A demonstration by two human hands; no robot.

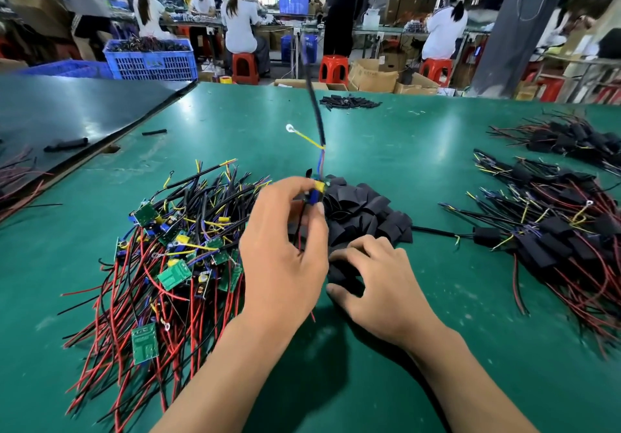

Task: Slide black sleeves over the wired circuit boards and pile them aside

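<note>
On a green workbench, a person's two bare hands work between heaps of wired circuit boards and black sleeves.

The left hand is raised just above the bench, its fingertips pinched around one small wired circuit board. That board's black cable rises away from the hand, and a yellow wire with a ring terminal branches off to the left. The right hand lies on the near edge of a pile of loose black sleeves at the centre, fingers bent down onto them. Whether it grips a sleeve cannot be told. To the left lies a tangled heap of bare green boards with red, black and yellow wires. To the right, well apart, lie boards already sleeved. A smaller scatter of sleeves lies at the far edge.
</note>
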